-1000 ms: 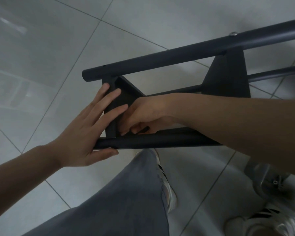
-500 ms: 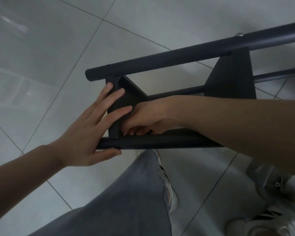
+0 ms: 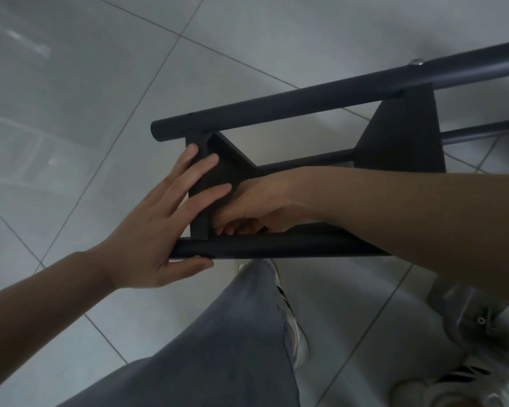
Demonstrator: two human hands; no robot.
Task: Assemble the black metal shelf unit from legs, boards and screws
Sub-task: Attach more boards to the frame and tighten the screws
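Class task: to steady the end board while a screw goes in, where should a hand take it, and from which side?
Probably flat on the end board's outer face, from the left, as the left hand does: it is broad and flat, and the right hand fills the inside.

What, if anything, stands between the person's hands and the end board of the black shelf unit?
Nothing visible does. The left hand lies flat against the end board, with its thumb under the near leg. The right hand reaches in behind that board, with its fingertips curled at the joint.
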